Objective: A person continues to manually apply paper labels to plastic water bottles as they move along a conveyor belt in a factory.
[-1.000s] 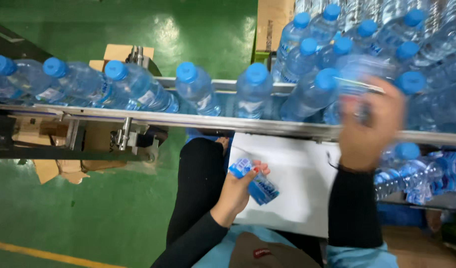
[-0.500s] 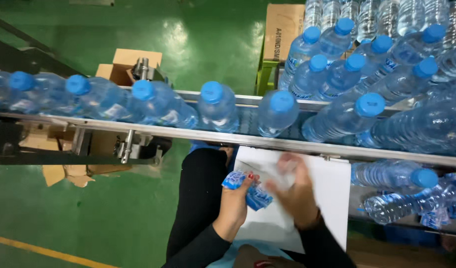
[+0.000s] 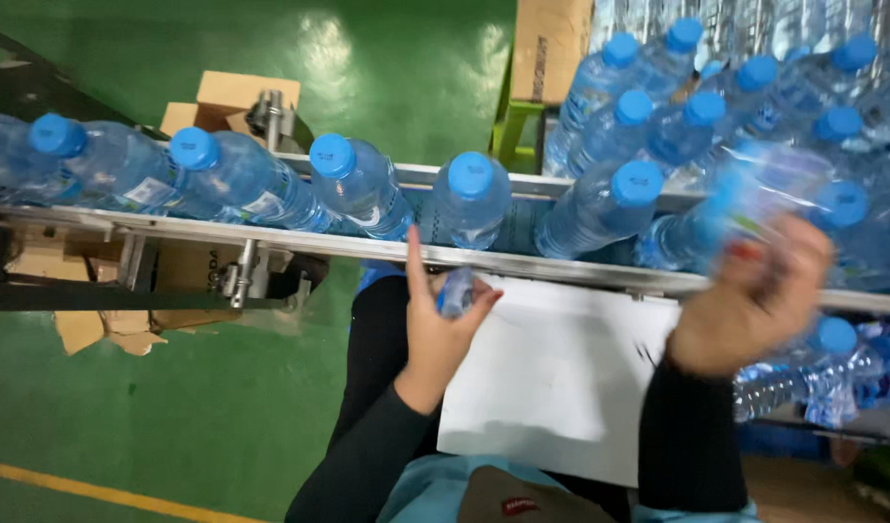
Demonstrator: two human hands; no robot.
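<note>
Glossy green floor (image 3: 222, 407); yellow line (image 3: 96, 481); cardboard boxes (image 3: 241, 97)

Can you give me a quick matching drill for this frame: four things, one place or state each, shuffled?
Things:
1. left hand
2. right hand
3. white sheet
4. cardboard box

Places or states:
A. lying on the lap
B. raised to the bottles on the belt, blurred
C. beyond the belt, on the green stand
D. holding small blue labels

Pairs: 1-D, 2-B, 3-A, 4-C

Bottles (image 3: 358, 184) stand on conveyor (image 3: 270, 237), sheet (image 3: 551, 378) below.
</note>
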